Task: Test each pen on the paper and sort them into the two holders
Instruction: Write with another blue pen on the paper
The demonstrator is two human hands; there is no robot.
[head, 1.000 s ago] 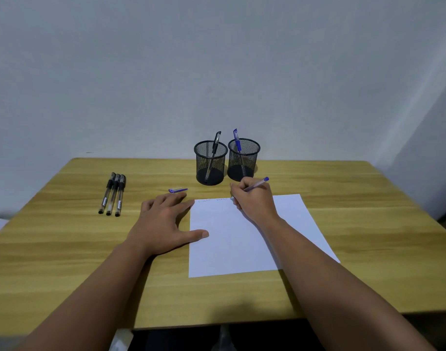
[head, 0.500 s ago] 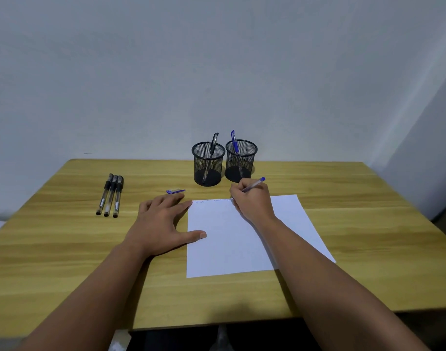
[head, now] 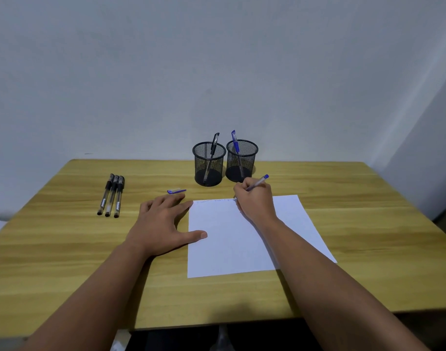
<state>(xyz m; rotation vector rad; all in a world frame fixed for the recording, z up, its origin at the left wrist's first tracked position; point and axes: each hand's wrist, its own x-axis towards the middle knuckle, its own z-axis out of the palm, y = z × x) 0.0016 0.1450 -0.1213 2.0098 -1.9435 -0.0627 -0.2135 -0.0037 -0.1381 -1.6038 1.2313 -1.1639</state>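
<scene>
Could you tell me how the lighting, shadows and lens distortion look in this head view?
Head view: light is soft and even, no glare on the white paper sheet; faint shadows lie beside the left hand and under both forearms; the wide lens bows the wooden table edges; the faint pen marks are too small to read.

Right hand (head: 256,201) with blue pen (head: 257,182) edged right; faint scribbles lengthened.
</scene>
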